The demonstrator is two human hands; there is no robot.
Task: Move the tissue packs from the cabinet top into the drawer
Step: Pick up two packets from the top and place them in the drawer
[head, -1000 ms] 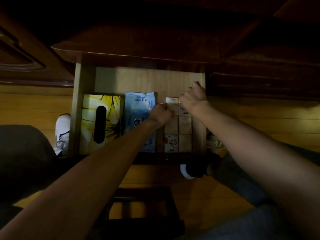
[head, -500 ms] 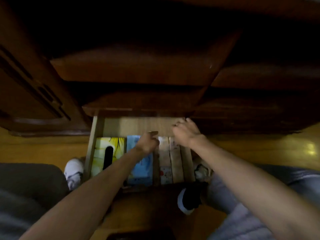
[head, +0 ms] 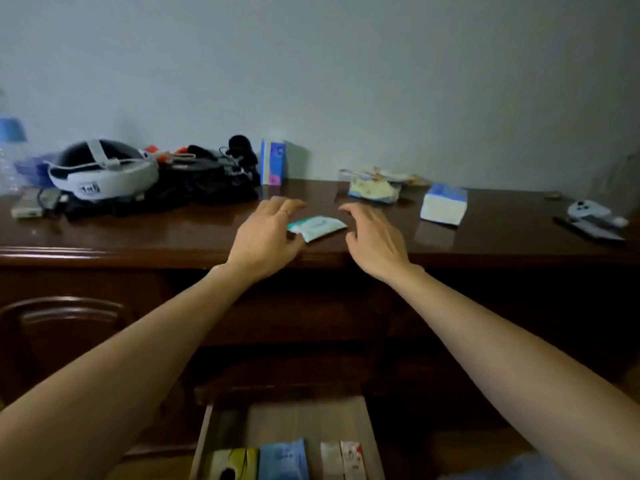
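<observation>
Stretching across the frame: a dark glossy wooden counter (head: pixel 138 233), the cabinet top, backed by a pale wall. Sitting pulled open below at the bottom edge: the drawer (head: pixel 304 424), already carrying a yellow tissue box (head: pixel 235 464), a blue pack (head: pixel 282 459) and two slim packs (head: pixel 343 459) side by side along its near end. Resting at the counter's left: a white headset (head: pixel 104 174) next to a heap of black cables (head: pixel 207 181). Standing upright near the wall behind the left hand: a blue-and-pink tissue box (head: pixel 273 166). Lying to the right: a white-and-blue tissue pack (head: pixel 443 204), and behind it toward the middle a crumpled pale pack (head: pixel 375 188). Sitting at the far right: a white controller (head: pixel 588 211). Reaching over the counter's front edge: the left hand (head: pixel 266 233) and the right hand (head: pixel 375 239), both with fingers spread wide and holding nothing. Lying flat between them near the front edge: a small teal-and-white tissue pack (head: pixel 317 227), its left end just under the left hand's fingers; whether touching, blurred and hard to tell. Right hand hovering just beside its right end, apart from it.
</observation>
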